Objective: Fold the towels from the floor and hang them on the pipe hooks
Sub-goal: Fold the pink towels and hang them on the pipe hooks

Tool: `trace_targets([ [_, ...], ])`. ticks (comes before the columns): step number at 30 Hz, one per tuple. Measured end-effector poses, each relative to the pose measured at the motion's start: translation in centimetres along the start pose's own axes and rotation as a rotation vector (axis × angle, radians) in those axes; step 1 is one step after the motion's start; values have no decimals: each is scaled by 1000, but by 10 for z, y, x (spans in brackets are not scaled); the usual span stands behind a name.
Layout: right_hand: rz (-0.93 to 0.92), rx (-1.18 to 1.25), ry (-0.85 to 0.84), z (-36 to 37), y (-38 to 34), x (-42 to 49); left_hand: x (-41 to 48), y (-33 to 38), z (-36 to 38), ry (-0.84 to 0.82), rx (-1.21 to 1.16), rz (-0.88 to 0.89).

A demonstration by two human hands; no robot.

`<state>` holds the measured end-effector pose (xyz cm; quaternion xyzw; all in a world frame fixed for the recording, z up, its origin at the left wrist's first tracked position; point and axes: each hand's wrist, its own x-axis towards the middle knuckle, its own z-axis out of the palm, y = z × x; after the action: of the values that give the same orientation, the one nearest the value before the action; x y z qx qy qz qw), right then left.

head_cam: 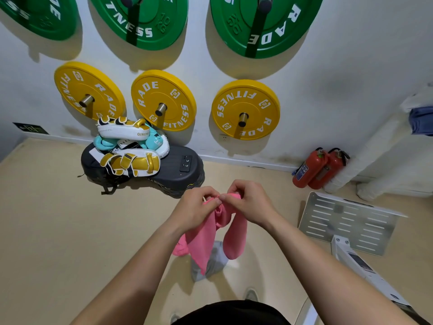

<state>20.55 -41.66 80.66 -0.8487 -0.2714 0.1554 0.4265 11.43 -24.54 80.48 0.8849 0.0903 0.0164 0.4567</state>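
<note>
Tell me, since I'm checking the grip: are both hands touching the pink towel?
Touching. The head view shows the left hand and the right hand pinching the top edge of the pink towel, which hangs below them.

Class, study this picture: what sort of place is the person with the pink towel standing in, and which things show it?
Most likely a gym or fitness studio. Round yellow weight plates and larger green weight plates hang on wall pegs, and white-and-gold padded boxing pads lie stacked below.
</note>
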Motion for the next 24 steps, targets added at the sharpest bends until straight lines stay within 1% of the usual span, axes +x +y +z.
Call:
trace_targets([
  [3, 1, -6, -85, -4, 7, 2, 5, -4, -12, 28, 117, 3],
  [6, -6, -32, -165, -11, 17, 4, 12, -10, -28, 63, 277, -35],
  [11, 35, -143, -240, -27, 36, 11, 19, -21, -48, 62, 359, -92],
  [14, 87, -200, -251, -34, 55, 14, 23, -24, -56, 53, 405, -105],
  [19, 188, -348, -264, -49, 82, 12, 25, -35, -74, 88, 429, -141],
  [21, 233, -366, -237, -56, 89, 8, 24, -41, -82, 106, 426, -176],
  [24, 266, -346, -130, -59, 89, 5, 21, -43, -81, 132, 413, -196],
])
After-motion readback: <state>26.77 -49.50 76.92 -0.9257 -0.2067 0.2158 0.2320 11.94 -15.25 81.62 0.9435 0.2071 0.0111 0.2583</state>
